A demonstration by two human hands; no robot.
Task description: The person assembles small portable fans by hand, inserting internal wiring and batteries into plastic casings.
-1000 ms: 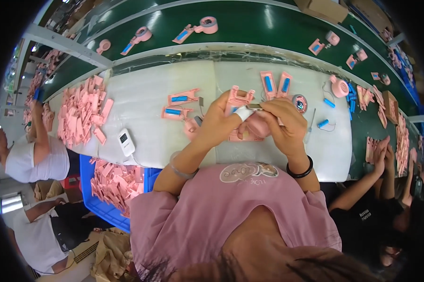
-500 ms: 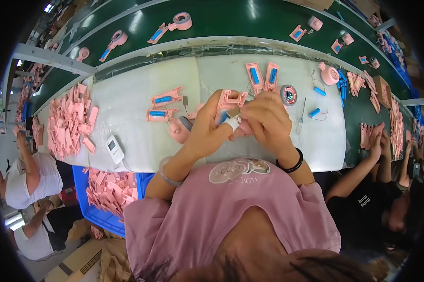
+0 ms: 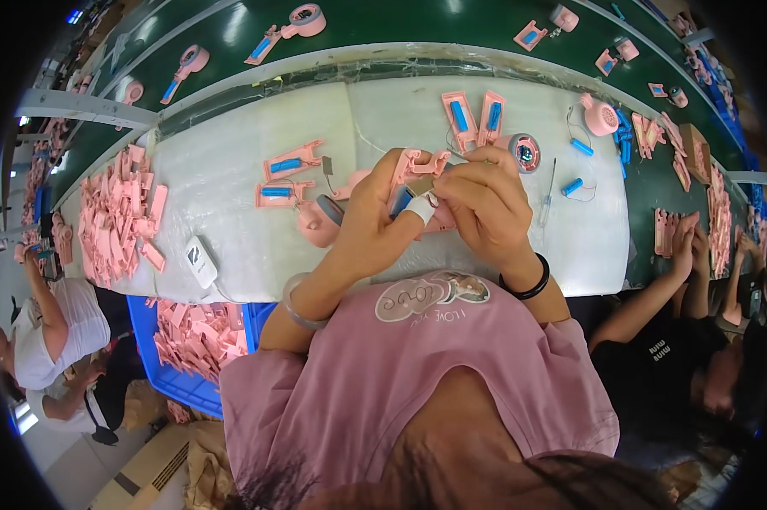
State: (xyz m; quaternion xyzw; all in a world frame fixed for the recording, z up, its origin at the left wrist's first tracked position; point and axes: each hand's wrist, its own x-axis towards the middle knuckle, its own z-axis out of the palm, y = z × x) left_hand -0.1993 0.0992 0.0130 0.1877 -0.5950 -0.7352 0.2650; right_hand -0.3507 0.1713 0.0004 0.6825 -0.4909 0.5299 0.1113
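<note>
My left hand (image 3: 373, 217), its thumb wrapped in white tape, is closed around a pink plastic handle shell (image 3: 406, 163). Inside the shell lie a blue battery (image 3: 402, 201) and a small brownish board (image 3: 420, 184). The fingers of my right hand (image 3: 491, 204) are pinched together at the board's right edge, beside a bit of dark red wire; what they grip is hidden. Left of my hands rests a round pink fan head (image 3: 319, 223), and beyond my right hand stands another fan head with a grey rim (image 3: 523, 153).
Pink shells with blue batteries (image 3: 288, 165) lie to the left and at the back. A screwdriver (image 3: 550, 191) and loose batteries (image 3: 573, 185) are at the right. Piled shells (image 3: 120, 217), a white meter-like device (image 3: 200, 262) and a blue crate (image 3: 150, 353) stand left. A co-worker's hands (image 3: 687, 242) work at right.
Both hands stay at the same shell, and the right fingers have shifted slightly at the board. The whole view has moved a little. On the green belt, fan parts have slid left.
</note>
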